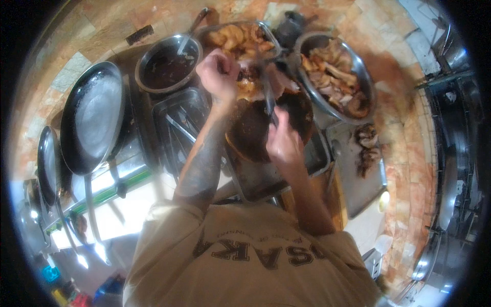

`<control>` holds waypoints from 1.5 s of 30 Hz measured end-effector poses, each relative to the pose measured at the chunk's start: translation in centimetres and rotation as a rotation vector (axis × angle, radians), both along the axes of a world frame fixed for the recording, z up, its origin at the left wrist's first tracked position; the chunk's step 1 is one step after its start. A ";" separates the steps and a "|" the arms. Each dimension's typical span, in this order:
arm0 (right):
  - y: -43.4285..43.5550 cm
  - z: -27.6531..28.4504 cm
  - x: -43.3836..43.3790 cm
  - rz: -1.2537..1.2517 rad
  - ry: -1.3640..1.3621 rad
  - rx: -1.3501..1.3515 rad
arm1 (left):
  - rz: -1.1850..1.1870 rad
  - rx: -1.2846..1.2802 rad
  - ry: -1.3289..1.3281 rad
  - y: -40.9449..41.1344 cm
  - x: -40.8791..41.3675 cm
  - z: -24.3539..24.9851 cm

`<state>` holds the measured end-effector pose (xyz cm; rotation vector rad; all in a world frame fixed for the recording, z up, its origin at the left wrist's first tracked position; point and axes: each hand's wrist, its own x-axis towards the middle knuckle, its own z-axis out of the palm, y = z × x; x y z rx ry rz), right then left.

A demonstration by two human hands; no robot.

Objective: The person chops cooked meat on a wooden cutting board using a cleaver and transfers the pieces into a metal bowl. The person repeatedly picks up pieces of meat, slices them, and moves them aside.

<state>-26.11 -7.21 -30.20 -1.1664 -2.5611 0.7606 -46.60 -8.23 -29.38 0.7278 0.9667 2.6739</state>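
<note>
My right hand [284, 140] is closed around the handle of a knife [269, 98], whose blade points away from me over a round dark cutting board [251, 132]. Beside the blade, pieces of cooked meat [279, 82] lie on the board's far part. My left hand [218, 71], curled, is at the board's far left edge, close to the meat; whether its fingers hold anything is hidden. The board rests over a metal tray [261, 184]. Just beyond the hands is a metal pan [270, 34] of browned meat pieces.
An oval metal bowl [362, 63] of cut meat stands at the right, above a tray [358, 195] with scraps. At the left are a pot [167, 67] of dark liquid with a ladle [186, 40], a tray with tongs [180, 128] and a large frying pan [94, 115].
</note>
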 end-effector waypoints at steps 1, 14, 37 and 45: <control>0.6 0.1 -1.0 -0.014 -0.025 -0.014 | 0.011 -0.009 0.010 0.0 -0.1 0.7; 1.7 -3.1 -1.9 0.039 0.155 0.077 | 0.450 -0.432 0.388 -0.3 -6.3 5.8; 4.4 3.5 -5.1 -0.045 0.147 -0.114 | 0.757 -0.435 0.690 1.9 -1.1 2.8; 4.9 7.0 -4.1 0.000 0.556 0.252 | 0.396 -0.336 0.321 1.4 -0.7 2.3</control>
